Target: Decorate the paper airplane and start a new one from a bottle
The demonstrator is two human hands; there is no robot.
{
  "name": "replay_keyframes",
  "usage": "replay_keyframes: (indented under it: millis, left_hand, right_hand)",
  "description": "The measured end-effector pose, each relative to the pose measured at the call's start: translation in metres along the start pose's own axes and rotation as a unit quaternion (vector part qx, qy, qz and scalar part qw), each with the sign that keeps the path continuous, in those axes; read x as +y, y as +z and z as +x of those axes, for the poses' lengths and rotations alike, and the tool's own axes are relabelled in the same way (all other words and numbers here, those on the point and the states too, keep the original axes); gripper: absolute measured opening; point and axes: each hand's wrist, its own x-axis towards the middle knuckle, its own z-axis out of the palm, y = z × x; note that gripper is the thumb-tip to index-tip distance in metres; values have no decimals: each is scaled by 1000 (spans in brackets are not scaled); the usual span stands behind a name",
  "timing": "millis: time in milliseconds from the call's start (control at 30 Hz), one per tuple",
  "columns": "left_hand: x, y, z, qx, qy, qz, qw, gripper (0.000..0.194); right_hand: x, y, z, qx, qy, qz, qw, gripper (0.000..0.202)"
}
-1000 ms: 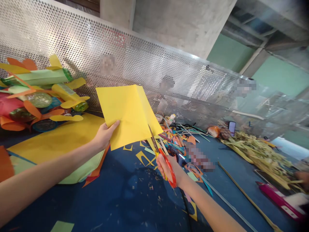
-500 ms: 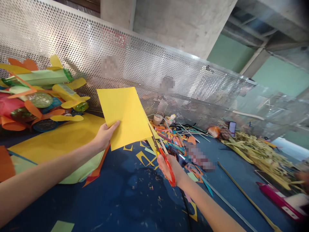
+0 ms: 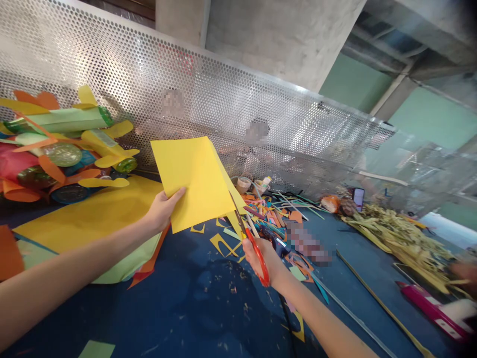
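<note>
Pinching the bright yellow, flat paper sheet [image 3: 194, 184] by its left edge between thumb and fingers of the bare left hand [image 3: 163, 210], maybe to make it stiff, with the dark blue, flat table [image 3: 179, 318] below the sheet. Gripping red-handled metal scissors [image 3: 258, 253] in the curled bare right hand [image 3: 269, 259], blades at the sheet's lower right edge, likely to snip well away from the other fingers. Having many-coloured paper scraps [image 3: 274, 216] right of the sheet and paper-wrapped plastic bottles [image 3: 67, 121] left of it, perhaps to leave elbow room.
</note>
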Motion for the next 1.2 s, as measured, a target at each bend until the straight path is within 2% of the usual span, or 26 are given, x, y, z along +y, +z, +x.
replay_keyframes:
  millis: [167, 300, 433, 600, 833, 1033, 1200]
  left_hand:
    - [-1, -1, 1, -3, 4, 0, 1000, 31]
    - [-1, -1, 0, -4, -1, 8, 1000, 32]
    - [-2, -1, 0, -8, -10, 13, 1000, 31]
    - [-3, -1, -2, -36, -16, 13, 999, 31]
    - [-4, 2, -9, -84, -25, 38, 995, 35]
    - [-6, 1, -11, -102, -33, 51, 993, 38]
    - [-4, 3, -13, -99, -37, 55, 993, 39]
  right_hand:
    - [-3, 0, 0, 23, -6, -35, 999, 50]
    - [-10, 2, -3, 5, 28, -3, 1000, 52]
    - [-20, 4, -7, -42, 47, 67, 996, 57]
    - [-22, 3, -10, -59, 25, 106, 992, 60]
    - [-14, 0, -9, -80, 11, 155, 985, 54]
    - [-19, -3, -12, -74, -9, 163, 984, 52]
    - [-17, -2, -11, -42, -34, 111, 992, 56]
